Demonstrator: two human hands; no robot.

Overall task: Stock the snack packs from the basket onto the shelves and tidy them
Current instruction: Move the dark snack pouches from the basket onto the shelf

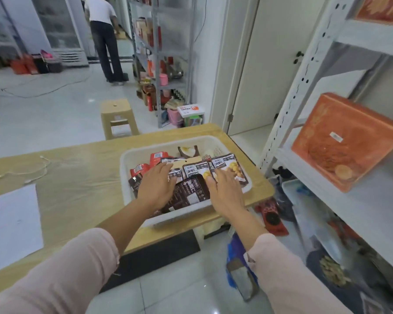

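A white plastic basket (145, 152) stands at the right end of a wooden table (77, 173). Inside it lie several snack packs: dark brown ones (192, 192), red ones (137, 169) and chestnut packs with yellow pictures (234, 166). My left hand (157, 186) lies flat, fingers straight, on the packs at the basket's left side. My right hand (226, 191) lies flat on the packs at the right side, fingers spread. Neither hand grips a pack. A white metal shelf unit (372, 200) stands to the right.
An orange gift box (345, 141) leans on the middle shelf. Bags and a white tray (304, 200) clutter the floor below it. A tan stool (117, 118) stands beyond the table. White paper (11, 223) lies on the table's left. A person (104, 37) stands far back.
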